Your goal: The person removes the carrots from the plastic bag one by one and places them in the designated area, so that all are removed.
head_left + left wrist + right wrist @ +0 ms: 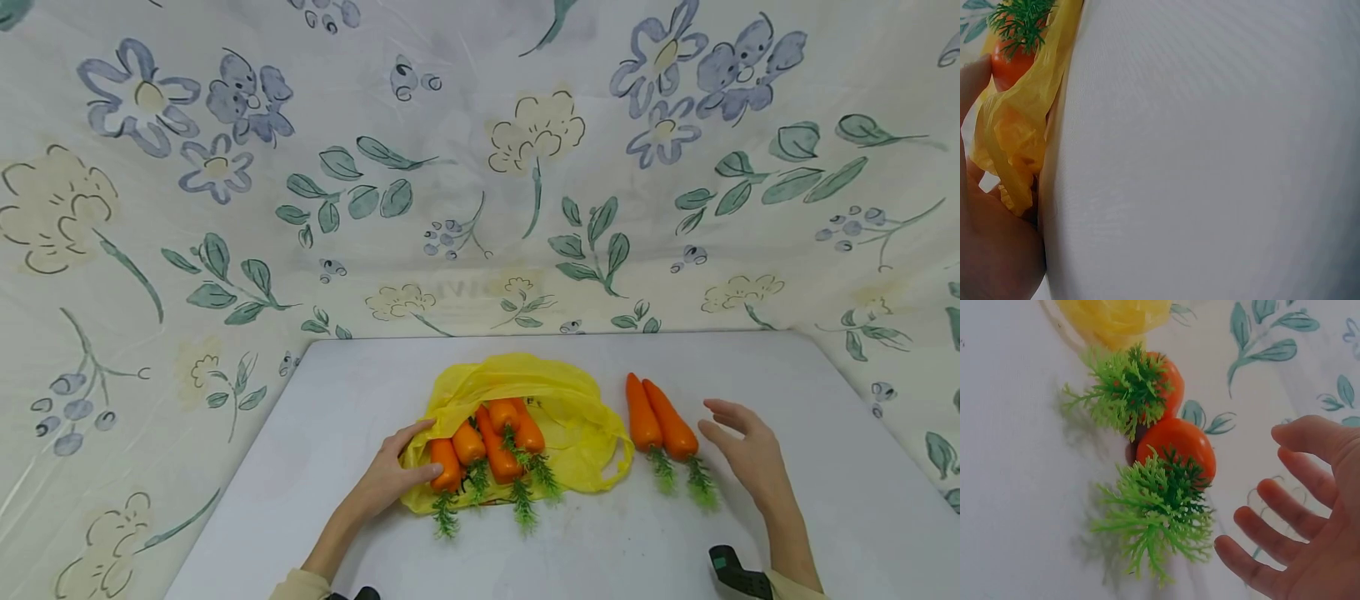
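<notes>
1. Left hand [386,475]: grip curled on the yellow bag's [581,454] left edge, apparently steadying its mouth.
2. Bagged carrots [492,446]: leafy tops facing near (presumably as slid in).
3. Right hand [750,454]: grip spread, holding nothing, right of two loose carrots [670,421].
4. White worktop [585,550]; floral sheeting [450,275] at left, right and far.

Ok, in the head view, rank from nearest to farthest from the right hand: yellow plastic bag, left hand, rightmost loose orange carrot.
1. Rightmost loose orange carrot, just left of the right hand
2. Yellow plastic bag, farther left
3. Left hand, at the bag's left side
</notes>
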`<state>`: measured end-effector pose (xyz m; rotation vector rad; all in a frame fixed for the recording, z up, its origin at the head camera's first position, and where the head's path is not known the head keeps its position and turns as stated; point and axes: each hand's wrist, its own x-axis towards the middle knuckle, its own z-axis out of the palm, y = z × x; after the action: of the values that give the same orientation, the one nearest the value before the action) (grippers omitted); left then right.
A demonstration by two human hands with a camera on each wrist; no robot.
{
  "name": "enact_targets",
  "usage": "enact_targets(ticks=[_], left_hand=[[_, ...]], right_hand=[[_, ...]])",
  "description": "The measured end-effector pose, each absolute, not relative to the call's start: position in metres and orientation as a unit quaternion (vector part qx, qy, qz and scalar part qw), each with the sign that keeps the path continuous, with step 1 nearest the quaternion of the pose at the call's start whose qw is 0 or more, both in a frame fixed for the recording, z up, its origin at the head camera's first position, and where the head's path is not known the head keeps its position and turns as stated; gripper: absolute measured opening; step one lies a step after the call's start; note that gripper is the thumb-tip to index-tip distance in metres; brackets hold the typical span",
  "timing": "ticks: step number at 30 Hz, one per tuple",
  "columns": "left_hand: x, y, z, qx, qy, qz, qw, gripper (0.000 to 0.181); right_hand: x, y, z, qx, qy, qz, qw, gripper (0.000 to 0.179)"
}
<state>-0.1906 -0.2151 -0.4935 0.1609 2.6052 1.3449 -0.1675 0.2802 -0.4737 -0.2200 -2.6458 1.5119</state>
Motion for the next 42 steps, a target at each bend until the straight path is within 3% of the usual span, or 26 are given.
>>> enact_targets(ticks=[24,30,37,42], left_hand=[[-0.191,-0.215,-0.495,0.067,0.882,0.456,0.102,0.071],[-0.191,-0.218,-0.494,0.075,0.884,0.452,0.096,0.07],[-0.188,-0.22,-0.494,0.075,0.886,0.448,0.093,0.071],[-0.191,-0.217,-0.494,0.076,0.885,0.448,0.097,0.071]], right_hand=[[-0.17,0.257,-0.462,-0.041,-0.866,0.495,0.054,0.051],[-0.171,0.241,-0.458,-0.031,-0.872,0.483,0.074,0.045],[-0.172,0.218,-0.455,-0.003,-0.867,0.497,0.046,0.042],[-0.174,0.2,-0.455,0.042,-0.86,0.504,0.073,0.036]])
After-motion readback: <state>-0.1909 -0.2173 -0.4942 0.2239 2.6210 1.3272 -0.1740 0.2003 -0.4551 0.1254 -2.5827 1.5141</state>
